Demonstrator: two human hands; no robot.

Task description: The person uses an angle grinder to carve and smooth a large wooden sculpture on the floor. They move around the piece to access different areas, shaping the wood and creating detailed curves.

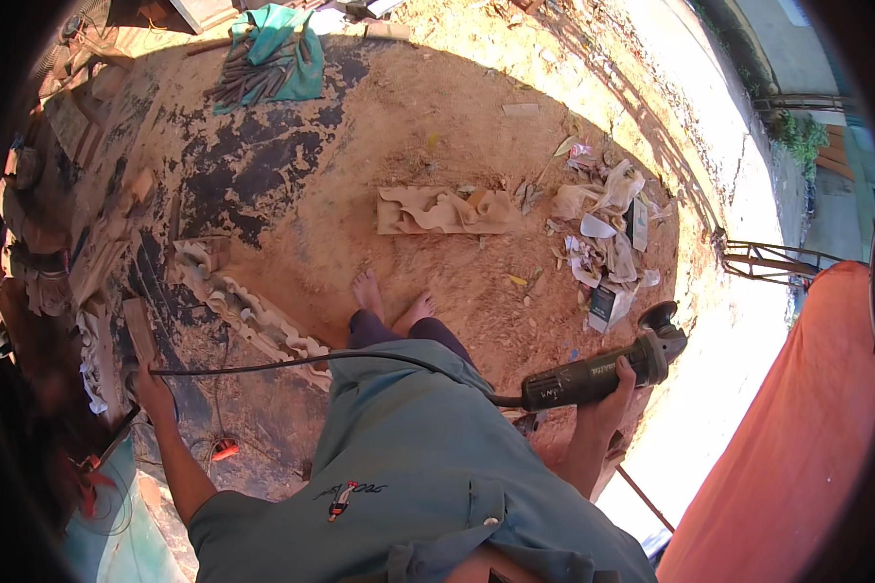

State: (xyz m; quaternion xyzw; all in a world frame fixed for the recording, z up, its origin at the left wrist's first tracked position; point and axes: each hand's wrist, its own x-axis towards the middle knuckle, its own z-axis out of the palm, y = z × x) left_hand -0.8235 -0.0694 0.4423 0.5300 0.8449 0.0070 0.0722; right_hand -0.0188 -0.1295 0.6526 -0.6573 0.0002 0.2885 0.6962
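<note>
Right hand [608, 406] is wrapped around the body of a dark angle grinder [608, 367], held out to the person's right at about waist height, disc head pointing away toward the sunlit ground. Its black power cord [292, 361] runs from the grinder's rear leftward across the front of the green shirt to the left side. Left hand [151, 389] is down at the left, fingers curled at the end of that cord, right beside a plank [138, 330] standing on end; can't tell whether it grips the cord or the plank. Bare feet [389, 303] stand on sawdust-covered ground. Just left of the feet lies a long carved wooden moulding [248, 316], running diagonally. Ahead of the feet, apart from them, lies a flat carved wood panel [442, 211] with scrollwork. To the right of the panel is a heap of paper scraps and small boxes [608, 238]. A teal cloth [272, 53] lies at the far edge. An orange sheet [797, 437] fills the right side.
</note>
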